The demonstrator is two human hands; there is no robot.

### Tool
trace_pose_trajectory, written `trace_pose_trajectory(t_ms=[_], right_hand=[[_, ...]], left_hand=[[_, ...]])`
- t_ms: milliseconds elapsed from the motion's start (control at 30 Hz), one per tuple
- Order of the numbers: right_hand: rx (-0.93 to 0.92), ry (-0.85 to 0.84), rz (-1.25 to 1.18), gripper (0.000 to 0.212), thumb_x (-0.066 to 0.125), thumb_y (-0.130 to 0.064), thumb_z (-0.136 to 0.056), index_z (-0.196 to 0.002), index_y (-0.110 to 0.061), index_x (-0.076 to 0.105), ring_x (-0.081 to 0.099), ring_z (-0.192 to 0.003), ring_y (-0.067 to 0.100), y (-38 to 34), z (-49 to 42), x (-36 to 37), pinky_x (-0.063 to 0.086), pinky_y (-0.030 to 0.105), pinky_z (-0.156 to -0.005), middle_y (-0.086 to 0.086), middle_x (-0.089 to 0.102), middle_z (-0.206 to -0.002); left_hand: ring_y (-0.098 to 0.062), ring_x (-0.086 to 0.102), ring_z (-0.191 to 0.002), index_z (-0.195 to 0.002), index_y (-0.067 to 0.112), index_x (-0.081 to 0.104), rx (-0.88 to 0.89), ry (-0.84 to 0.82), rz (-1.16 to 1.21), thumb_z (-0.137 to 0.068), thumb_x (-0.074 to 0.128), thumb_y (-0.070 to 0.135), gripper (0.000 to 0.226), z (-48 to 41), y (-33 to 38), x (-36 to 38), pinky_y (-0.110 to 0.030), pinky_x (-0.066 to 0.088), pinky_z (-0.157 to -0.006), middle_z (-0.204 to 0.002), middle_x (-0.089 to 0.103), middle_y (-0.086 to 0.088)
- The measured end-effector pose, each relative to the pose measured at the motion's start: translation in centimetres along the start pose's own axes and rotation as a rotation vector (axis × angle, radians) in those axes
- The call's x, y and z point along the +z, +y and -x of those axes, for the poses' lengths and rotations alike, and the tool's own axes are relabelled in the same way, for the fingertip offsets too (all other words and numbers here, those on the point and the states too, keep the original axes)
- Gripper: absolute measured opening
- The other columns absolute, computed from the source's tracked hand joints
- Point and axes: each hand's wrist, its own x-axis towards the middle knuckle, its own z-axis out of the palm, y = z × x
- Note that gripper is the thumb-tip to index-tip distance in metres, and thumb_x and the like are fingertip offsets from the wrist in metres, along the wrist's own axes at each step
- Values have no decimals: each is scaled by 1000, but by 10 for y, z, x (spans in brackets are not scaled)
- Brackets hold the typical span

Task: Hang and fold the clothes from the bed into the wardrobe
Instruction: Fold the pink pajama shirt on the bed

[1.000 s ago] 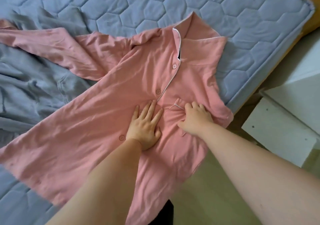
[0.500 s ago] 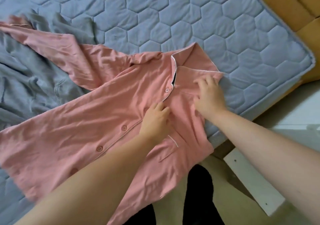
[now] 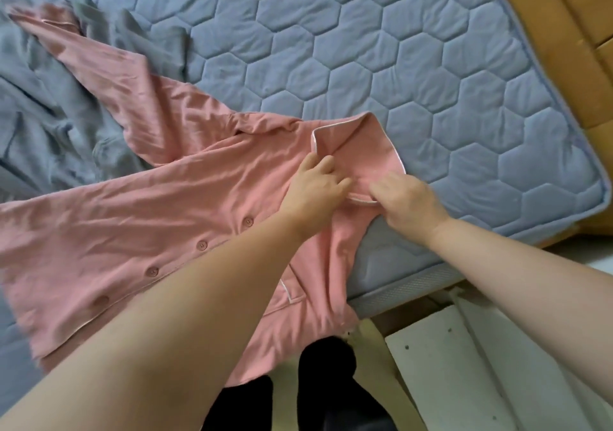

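A pink buttoned shirt (image 3: pixel 139 218) with white piping lies spread on the blue quilted mattress (image 3: pixel 381 66), its hem hanging over the near edge. One long sleeve stretches to the upper left. My left hand (image 3: pixel 315 185) pinches the collar's left side with curled fingers. Just to its right, my right hand (image 3: pixel 408 202) grips the collar's piped edge. The two hands nearly touch at the neck opening.
A grey garment (image 3: pixel 43 115) lies crumpled at the left under the pink sleeve. A wooden bed frame (image 3: pixel 547 49) borders the mattress at the right. White furniture (image 3: pixel 464 364) stands on the floor at the lower right. My dark-clothed legs (image 3: pixel 315 381) are below.
Both hands moved up from the shirt's chest to the collar and took hold of it. The view has shifted, so the shirt sits lower and more to the left.
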Motion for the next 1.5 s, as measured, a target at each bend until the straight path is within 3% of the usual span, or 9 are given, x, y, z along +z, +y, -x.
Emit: trace_pose_trajectory(t_ms=[133, 267, 400, 500, 667, 867, 1067, 1267, 1500], right_hand=[[10, -68, 133, 12, 45, 1, -64, -61, -10, 49, 50, -55, 29, 2, 18, 6, 37, 35, -47, 10, 48, -61], [217, -272, 113, 30, 67, 12, -41, -60, -7, 53, 54, -55, 31, -14, 34, 18, 43, 30, -43, 12, 51, -64], [90, -129, -5, 11, 48, 4, -59, -59, -7, 47, 47, -60, 29, -16, 37, 18, 38, 35, -52, 11, 46, -66], [54, -53, -79, 21, 48, -13, -73, -53, -6, 48, 45, -61, 28, -24, 35, 22, 39, 36, -52, 10, 44, -64], [1057, -113, -293, 26, 63, -32, -86, -92, -9, 54, 58, -87, 29, -44, 23, 12, 39, 31, -66, 8, 60, -93], [1921, 231, -1567, 28, 48, -6, -96, -124, -4, 52, 60, -81, 23, -31, 8, 22, 47, 37, -82, 14, 63, -103], [1183, 78, -338, 45, 54, -1, -81, -126, -3, 50, 48, -117, 35, -17, -3, 4, 38, 38, -97, 17, 52, -126], [607, -102, -253, 43, 57, -9, -84, -126, -10, 53, 39, -124, 33, 3, -84, 13, 28, 36, -104, 13, 46, -132], [562, -319, -115, 28, 52, -27, -94, -102, -6, 68, 42, -118, 35, 34, -131, 28, 31, 35, -99, 17, 54, -120]], left_hand=[[-22, 54, -58, -61, 16, 61, 55, -187, -18, -65, 35, 8, 28, 37, 22, 6, -27, 42, -60, -55, 54, 2], [-26, 49, -108, -110, 18, 63, -170, -636, 76, -87, 43, 9, 32, 53, 41, 14, -33, 37, -88, -110, 57, -4], [-30, 51, -105, -102, 9, 66, -533, -476, 285, -93, 44, 23, 28, 56, 52, 14, -35, 38, -78, -108, 57, -9], [-34, 57, -103, -98, 5, 62, -1191, -300, 718, -92, 53, 35, 32, 49, 54, 15, -35, 41, -79, -105, 63, -13], [-22, 63, -60, -96, 4, 52, -1745, -223, 1354, -78, 69, 5, 25, 45, 56, 31, -36, 57, -63, -82, 58, -9], [-13, 59, -68, -79, 12, 56, -1680, -83, 1914, -88, 49, -13, 28, 57, 54, 30, -19, 54, -52, -76, 59, -4], [-19, 59, -72, -70, 21, 60, -1394, -161, 801, -80, 61, 23, 10, 54, 39, 12, -27, 43, -64, -72, 65, 2], [-17, 49, -97, -107, 12, 62, -1163, 185, 831, -80, 72, 25, 31, 10, 8, 18, -29, 40, -87, -103, 55, -2], [-17, 38, -54, -59, 16, 51, -1407, 86, 1390, -85, 60, 22, 29, -17, -32, 38, -24, 34, -50, -57, 41, 0]])
